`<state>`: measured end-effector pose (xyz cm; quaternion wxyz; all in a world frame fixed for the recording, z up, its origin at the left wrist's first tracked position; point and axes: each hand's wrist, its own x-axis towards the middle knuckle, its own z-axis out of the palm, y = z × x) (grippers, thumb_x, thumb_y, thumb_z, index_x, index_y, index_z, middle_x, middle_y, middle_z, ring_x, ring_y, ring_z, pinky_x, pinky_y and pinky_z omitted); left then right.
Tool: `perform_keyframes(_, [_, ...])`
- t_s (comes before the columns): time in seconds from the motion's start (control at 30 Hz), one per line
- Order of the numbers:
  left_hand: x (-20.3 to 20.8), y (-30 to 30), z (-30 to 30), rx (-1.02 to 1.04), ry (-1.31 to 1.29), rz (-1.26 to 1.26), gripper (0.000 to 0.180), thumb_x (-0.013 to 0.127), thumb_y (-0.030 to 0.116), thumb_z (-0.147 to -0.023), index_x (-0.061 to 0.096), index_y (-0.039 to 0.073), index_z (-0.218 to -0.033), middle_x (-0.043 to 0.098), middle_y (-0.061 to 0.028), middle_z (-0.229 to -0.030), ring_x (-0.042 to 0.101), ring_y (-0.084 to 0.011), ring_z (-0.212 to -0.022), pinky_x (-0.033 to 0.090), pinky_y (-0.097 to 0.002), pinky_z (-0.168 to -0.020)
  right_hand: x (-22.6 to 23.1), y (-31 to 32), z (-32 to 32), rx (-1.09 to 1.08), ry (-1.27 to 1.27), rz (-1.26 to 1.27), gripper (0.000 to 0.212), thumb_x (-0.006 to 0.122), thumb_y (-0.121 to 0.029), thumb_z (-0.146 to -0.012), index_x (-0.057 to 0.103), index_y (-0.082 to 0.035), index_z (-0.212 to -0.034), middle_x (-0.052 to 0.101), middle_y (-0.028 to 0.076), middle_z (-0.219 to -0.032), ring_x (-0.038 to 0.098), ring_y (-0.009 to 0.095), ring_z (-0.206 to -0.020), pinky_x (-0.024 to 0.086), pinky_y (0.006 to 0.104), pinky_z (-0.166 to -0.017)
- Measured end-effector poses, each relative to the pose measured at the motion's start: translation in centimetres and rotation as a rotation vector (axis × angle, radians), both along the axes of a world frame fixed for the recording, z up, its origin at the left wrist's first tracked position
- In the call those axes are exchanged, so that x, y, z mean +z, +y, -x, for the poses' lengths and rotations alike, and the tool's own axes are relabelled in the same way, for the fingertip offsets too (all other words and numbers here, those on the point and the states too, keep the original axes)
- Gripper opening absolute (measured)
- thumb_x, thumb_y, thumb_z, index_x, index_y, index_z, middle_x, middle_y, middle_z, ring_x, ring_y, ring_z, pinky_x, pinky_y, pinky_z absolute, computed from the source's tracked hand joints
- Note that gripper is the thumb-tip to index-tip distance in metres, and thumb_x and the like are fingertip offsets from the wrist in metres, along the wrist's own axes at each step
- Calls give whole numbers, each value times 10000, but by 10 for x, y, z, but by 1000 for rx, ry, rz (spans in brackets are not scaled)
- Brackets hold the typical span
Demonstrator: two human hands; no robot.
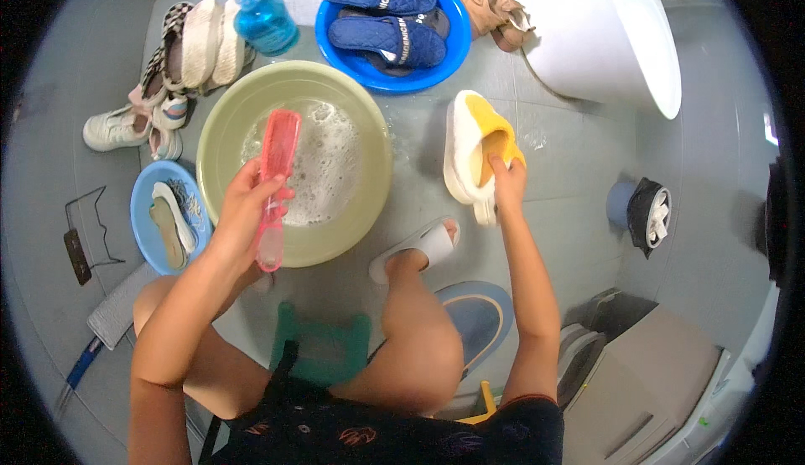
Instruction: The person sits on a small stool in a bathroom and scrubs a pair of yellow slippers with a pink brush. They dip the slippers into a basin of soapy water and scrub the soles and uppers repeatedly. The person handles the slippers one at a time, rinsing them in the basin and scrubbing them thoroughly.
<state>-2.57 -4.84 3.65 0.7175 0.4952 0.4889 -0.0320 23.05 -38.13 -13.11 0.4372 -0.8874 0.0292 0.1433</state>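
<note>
My left hand [251, 205] is closed round the handle of a pink scrubbing brush [280, 146], held above a large pale green basin [210, 138]. Foamy, soapy water [327, 171] lies in that basin. Off to the right, my right hand [509, 183] grips a yellow and white slipper [468, 146] by its opening, thumb and fingers at the yellow lining. The slipper is over the grey floor, to the right of the basin; whether it touches the floor I cannot tell.
A blue basin [322, 37] with navy slippers [381, 39] stands at the back, beside tan boots [482, 4] and a white toilet [570, 54]. Several shoes [197, 46] and a blue bottle [267, 25] are far left. A light blue basin [139, 222] holds insoles and laces. A bin [650, 213] stands right.
</note>
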Motion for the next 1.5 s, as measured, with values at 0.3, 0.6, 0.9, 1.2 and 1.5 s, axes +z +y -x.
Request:
perform_keyframes(0.3, [38, 35, 17, 239, -209, 64, 371, 551, 135, -933, 503, 67, -1294, 610, -39, -1150, 590, -131, -924, 467, -279, -756, 153, 111, 85, 130, 491, -479, 183, 590, -134, -882, 619, 5, -996, 661, 57, -856, 616, 129, -686, 497, 273, -624])
perform_keyframes(0.6, [54, 91, 41, 581, -377, 83, 321, 561, 103, -904, 520, 4, -1206, 602, -76, -1094, 601, -151, -905, 497, -290, -735, 75, 209, 168, 462, 461, -250, 281, 599, -211, -921, 562, 29, -1062, 653, 127, -927, 618, 209, -839, 491, 336, -747])
perform_keyframes(0.9, [62, 118, 51, 700, -419, 102, 324, 565, 99, -896, 519, 10, -1204, 607, -80, -1078, 606, -155, -891, 502, -293, -720, -43, 262, 217, 685, -14, 365, 394, 627, -270, -868, 499, 38, -1078, 619, 284, -970, 615, 455, -906, 489, 508, -810])
perform_keyframes(1.2, [58, 126, 54, 703, -360, 109, 312, 560, 116, -896, 539, 21, -1193, 615, -66, -1076, 600, -144, -870, 493, -295, -721, -58, 260, 255, 582, -292, 387, 806, 793, -277, -728, 382, 116, -1299, 359, 345, -1361, 331, 457, -1308, 297, 472, -1090])
perform_keyframes(1.5, [52, 125, 50, 673, -338, 84, 302, 565, 116, -901, 538, 27, -1188, 627, -60, -1064, 578, -137, -835, 488, -288, -728, -52, 298, 246, 448, -397, 268, 1129, 825, -479, -641, 246, 62, -1445, 131, 371, -1492, 192, 498, -1386, 198, 579, -1113])
